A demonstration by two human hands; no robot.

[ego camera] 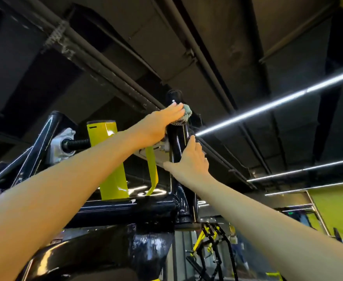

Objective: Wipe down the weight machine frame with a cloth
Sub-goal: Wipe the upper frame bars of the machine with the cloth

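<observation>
Head cam, tilted steeply up at a dark ceiling with bright light strips (267,104). Both arms stretched overhead to the top of the weight machine frame (183,203).

Left hand (162,122) laid over a bunched grey-green cloth (184,115). Fingers fairly straight, pressing it against the black upright post (176,142) just below the capped top end. Thumb hidden, so no telling whether it's hooked round the back.

Right hand (188,159) lower on the same post. Fingers straight up along the right side, thumb (166,164) stuck out to the left. Bracing rather than clamping, and nothing carried.

Progress-wise, looks like mid-wipe on the highest bit of the frame.

- **Probably done:** the post, the crossbeam (126,209) below it and the fat curved tube (85,258) at the bottom, all glossy and wet-looking. Could just be shine off the paint though, hard to call.
- **Can't tell:** the yellow plates (109,159), the threaded rod (77,143) and the silver bearing block (62,147) off to the left, plus anything lower down and out of shot.

Best guess: somewhere in the middle. Tip of the post above the cloth not yet reached, and likely the left-side hardware left to do too.
</observation>
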